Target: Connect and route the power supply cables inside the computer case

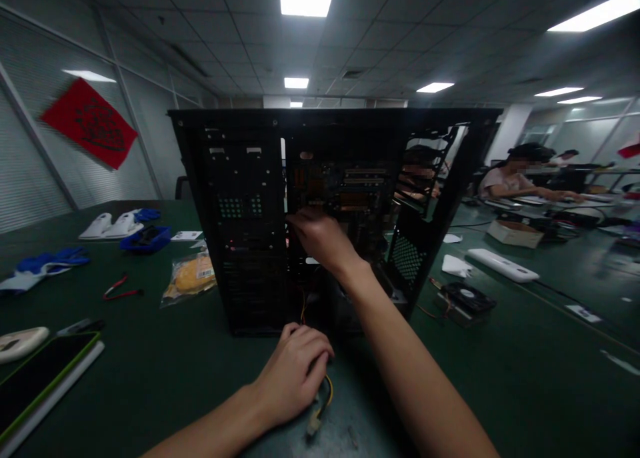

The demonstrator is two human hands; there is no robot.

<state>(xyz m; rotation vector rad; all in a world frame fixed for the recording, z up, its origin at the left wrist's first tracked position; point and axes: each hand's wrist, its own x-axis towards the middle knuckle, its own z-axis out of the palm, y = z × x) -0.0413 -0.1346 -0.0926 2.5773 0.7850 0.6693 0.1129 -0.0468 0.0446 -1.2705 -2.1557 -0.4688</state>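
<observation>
A black computer case [250, 231] stands upright on the table with its open side towards me, showing a motherboard [360, 181] in dim light. My right hand [323, 241] reaches into it beside the drive bay panel, fingers pinched together; whatever is between the fingertips is hidden. On the case's bottom front edge rests my left hand [300, 365], its fingers curled over a power cable. Yellow and black wires [329, 391] of that cable come out below the hand and end in a pale plug [314, 423] lying on the table.
Right of the case lie a cooling fan [467, 298] and a white power strip [503, 265]. To the left are a bagged yellow item [193, 275], a red cable [123, 288], a blue tray [145, 239], gloves [53, 261] and a phone [45, 371]. People sit at tables behind.
</observation>
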